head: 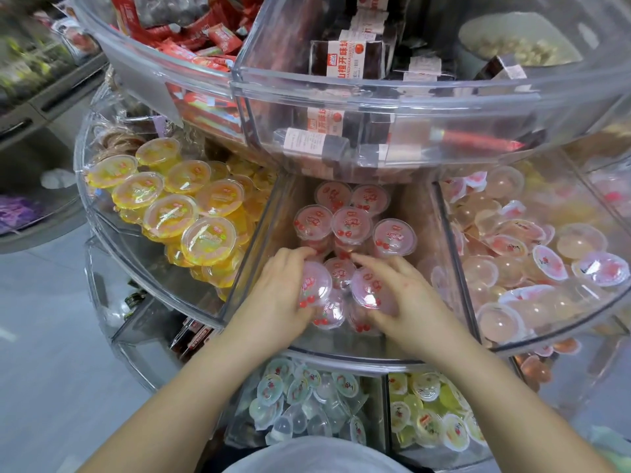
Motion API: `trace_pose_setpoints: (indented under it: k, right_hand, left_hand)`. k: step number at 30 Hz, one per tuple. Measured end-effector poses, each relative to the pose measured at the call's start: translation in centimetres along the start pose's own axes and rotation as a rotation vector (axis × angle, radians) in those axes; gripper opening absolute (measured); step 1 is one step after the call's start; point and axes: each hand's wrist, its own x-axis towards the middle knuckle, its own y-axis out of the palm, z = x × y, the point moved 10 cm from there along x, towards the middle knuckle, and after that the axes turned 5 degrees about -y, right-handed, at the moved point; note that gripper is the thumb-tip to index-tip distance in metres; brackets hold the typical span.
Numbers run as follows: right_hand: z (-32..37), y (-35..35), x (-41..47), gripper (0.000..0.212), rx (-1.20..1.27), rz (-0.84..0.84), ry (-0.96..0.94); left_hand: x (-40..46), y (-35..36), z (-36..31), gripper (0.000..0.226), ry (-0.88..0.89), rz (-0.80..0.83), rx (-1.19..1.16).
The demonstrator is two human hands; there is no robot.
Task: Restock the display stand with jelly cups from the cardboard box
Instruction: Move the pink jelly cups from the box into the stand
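Head view looks down on a round clear plastic display stand (341,361) with several tiers, each cut into wedge compartments. Both hands are inside the middle compartment of the second tier, among pink jelly cups with cherry pictures on the lids.

The left hand (285,295) lies on the left side of this compartment. Its fingers (300,254) are curled around one pink jelly cup (314,285), which is tilted with the lid facing the camera. The right hand (404,297) is on the right side, with fingers (368,261) spread and bent over another pink cup (367,288); the thumb is below this cup. The two cups are just beside each other, and more cups lie under and between them.

Behind the hands, five pink cups (351,223) stand upright in a close group. The compartment to the left holds yellow jelly cups (170,213), stacked in neat rows. The compartment to the right holds small pale jelly cups (512,264) in a loose heap. The tier above carries dark wrapped snack bars (345,56) and red packets (191,49).
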Motion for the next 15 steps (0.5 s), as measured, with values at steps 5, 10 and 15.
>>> trace_pose_setpoints:
  k: [5,10,15]
  right_hand:
    - [-0.4,-1.7,0.3,0.055,0.046,-0.175,0.077]
    - [2.9,-2.0,1.6,0.052,-0.090,-0.252,-0.047]
    - [3.5,-0.6,2.4,0.050,-0.359,-0.161,-0.032]
  left_hand:
    - [0.3,-1.0,-1.0,0.063,0.049,-0.113,0.106]
    - [1.6,-0.8,-1.3,0.068,0.018,-0.119,0.237]
    - [1.2,-0.7,-1.5,0.075,0.039,-0.105,0.217]
